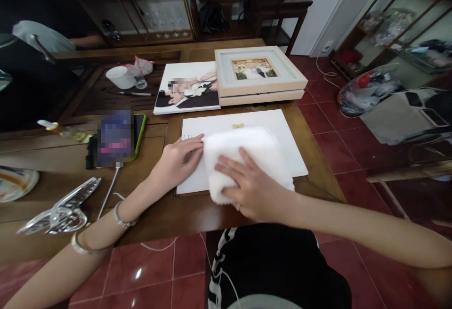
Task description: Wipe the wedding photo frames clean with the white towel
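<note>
Lower left of frame: silver winged ornament (65, 214) on the wooden table (141, 226). Farther up and right, phone in green case (140, 137) with white cable attached. Both well apart from the fingers.

Left of center: left hand (178, 160), palm down at the left side of a white board (292, 143). Fingers stretched out and fairly close together, thumb a little apart, tips pointing right toward the upper left corner of a folded white cloth (264, 153). Appears to meet that corner; cannot tell whether pinching it.

Center of frame: cloth, fluffy, flat on the board, hanging past its near edge. Looks roughly square; no clear long axis to record. Board's long axis across the frame, right end slightly higher. Small tan bow-shaped piece (238, 126) just above the cloth.

Right of center: right hand (256, 189), reaching in from the right edge of frame. Fingers loosely spread over the cloth, pointing upper left. Covers the cloth directly, so judged the nearer of the two; cannot tell whether gripping or only pressing.
</note>
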